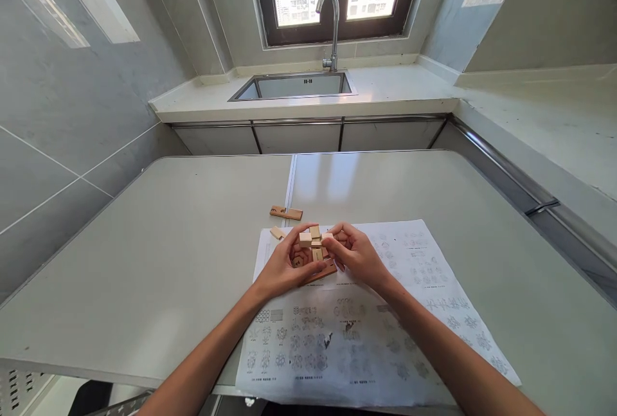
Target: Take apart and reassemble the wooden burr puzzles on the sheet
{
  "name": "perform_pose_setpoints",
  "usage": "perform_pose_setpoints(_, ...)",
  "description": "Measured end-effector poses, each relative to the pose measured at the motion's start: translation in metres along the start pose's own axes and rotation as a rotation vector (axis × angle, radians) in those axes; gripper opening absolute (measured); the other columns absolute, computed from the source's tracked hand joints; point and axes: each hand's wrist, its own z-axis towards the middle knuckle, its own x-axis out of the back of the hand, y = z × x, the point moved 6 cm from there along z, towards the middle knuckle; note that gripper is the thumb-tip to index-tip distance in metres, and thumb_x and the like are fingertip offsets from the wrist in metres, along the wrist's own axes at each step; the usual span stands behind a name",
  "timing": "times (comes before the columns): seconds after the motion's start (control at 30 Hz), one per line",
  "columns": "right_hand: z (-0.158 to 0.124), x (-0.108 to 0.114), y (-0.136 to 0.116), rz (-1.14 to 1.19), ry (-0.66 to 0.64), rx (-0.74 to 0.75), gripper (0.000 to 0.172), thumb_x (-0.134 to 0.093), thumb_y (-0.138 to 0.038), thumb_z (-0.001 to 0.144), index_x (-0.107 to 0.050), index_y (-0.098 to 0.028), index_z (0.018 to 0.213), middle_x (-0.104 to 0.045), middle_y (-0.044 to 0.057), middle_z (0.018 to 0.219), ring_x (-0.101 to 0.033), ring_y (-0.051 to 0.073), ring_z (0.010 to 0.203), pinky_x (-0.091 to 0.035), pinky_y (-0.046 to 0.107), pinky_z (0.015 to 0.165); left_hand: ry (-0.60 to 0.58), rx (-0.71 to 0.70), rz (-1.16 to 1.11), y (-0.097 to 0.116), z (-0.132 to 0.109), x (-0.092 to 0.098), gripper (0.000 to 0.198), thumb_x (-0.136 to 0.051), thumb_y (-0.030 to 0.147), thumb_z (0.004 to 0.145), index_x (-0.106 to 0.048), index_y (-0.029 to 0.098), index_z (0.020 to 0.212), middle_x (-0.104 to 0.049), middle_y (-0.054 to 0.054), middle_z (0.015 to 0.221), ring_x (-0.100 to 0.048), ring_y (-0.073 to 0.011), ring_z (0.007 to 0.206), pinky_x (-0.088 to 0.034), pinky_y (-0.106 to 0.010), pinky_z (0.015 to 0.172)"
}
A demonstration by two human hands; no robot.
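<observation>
A small cluster of pale wooden blocks (317, 253) stands at the middle of the table, above a reddish-brown wooden piece (324, 272). My left hand (292, 258) curves around its left side, thumb and fingers closed on the blocks. From the right, my right hand (351, 250) pinches a light block (327, 236) at the cluster's edge. Under both hands lies a large printed sheet (414, 287) with rows of small line drawings. A flat brown wooden strip (286, 213) and a small pale piece (277, 233) lie just beyond my left hand.
The grey-white table (144, 262) has a seam running away from me. Behind it are a counter (395, 88), a sink (299, 86) and a curved faucet (334, 30) below a window. Tiled walls flank the space.
</observation>
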Motion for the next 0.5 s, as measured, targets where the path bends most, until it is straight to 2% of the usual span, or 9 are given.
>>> perform_pose_setpoints(0.2,-0.003,0.000,-0.006,-0.068,0.034,-0.003,0.043,-0.070,-0.062,0.092,-0.055,-0.023,0.087,-0.056,-0.006,0.061,-0.045,0.010,0.047,-0.036,0.026,0.048,0.034,-0.059,0.119,0.004,-0.002,0.003,0.069,-0.086,0.038,0.082,-0.054,0.029,0.142,-0.071,-0.004,0.106,-0.070,-0.0204,0.091,-0.055,-0.031,0.083)
perform_pose_setpoints(0.37,-0.005,0.004,-0.013,-0.201,0.118,0.083,0.042,-0.076,-0.061,0.088,-0.058,-0.023,0.086,-0.058,-0.004,0.063,-0.050,0.012,0.054,-0.040,0.027,0.053,0.012,-0.071,0.132,0.006,-0.003,0.002,0.069,-0.085,0.040,0.082,-0.053,0.028,0.142,-0.073,-0.005,0.108,-0.073,-0.0236,0.096,-0.057,-0.034,0.087)
perform_pose_setpoints(0.5,-0.003,0.004,-0.009,-0.125,0.096,0.039,0.041,-0.073,-0.060,0.091,-0.057,-0.023,0.086,-0.057,-0.006,0.060,-0.049,0.012,0.051,-0.039,0.026,0.050,-0.010,-0.083,0.144,0.011,-0.003,-0.001,0.068,-0.085,0.041,0.082,-0.055,0.029,0.141,-0.074,-0.006,0.113,-0.074,-0.0260,0.102,-0.059,-0.037,0.091)
